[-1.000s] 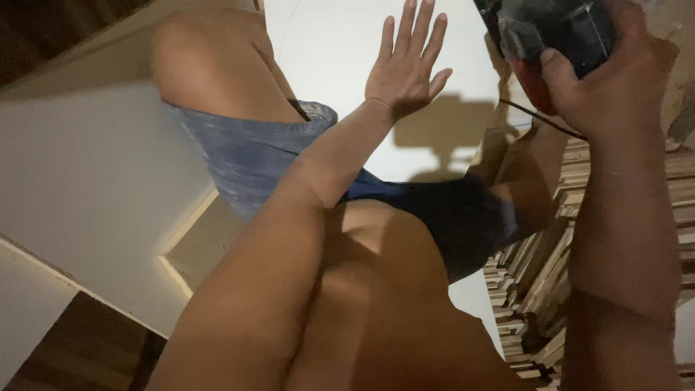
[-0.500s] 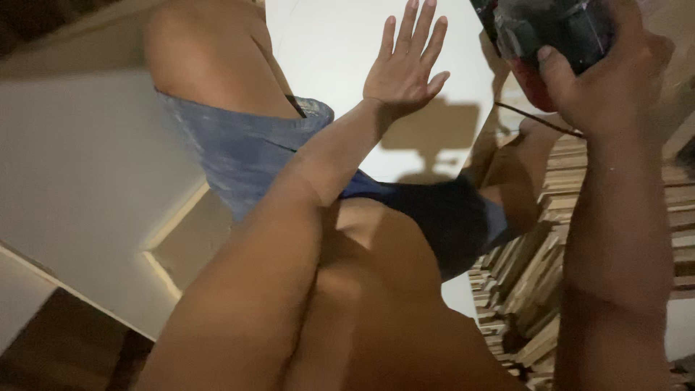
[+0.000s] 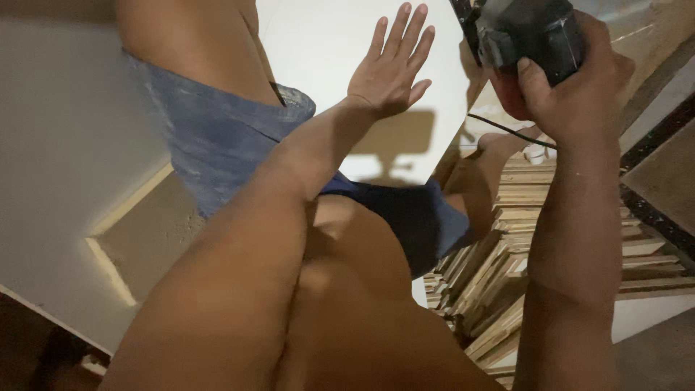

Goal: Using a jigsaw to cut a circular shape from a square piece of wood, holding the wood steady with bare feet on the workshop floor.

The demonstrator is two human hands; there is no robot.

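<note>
Fingers spread, the left hand (image 3: 391, 69) lies flat on a smooth white board (image 3: 318, 43), while the right hand (image 3: 572, 87) grips a dark, rounded power tool (image 3: 528, 32) above stacked wood strips (image 3: 499, 246).

power tool (image 3: 532, 36) cut off at top edge, body hidden by grip
</note>
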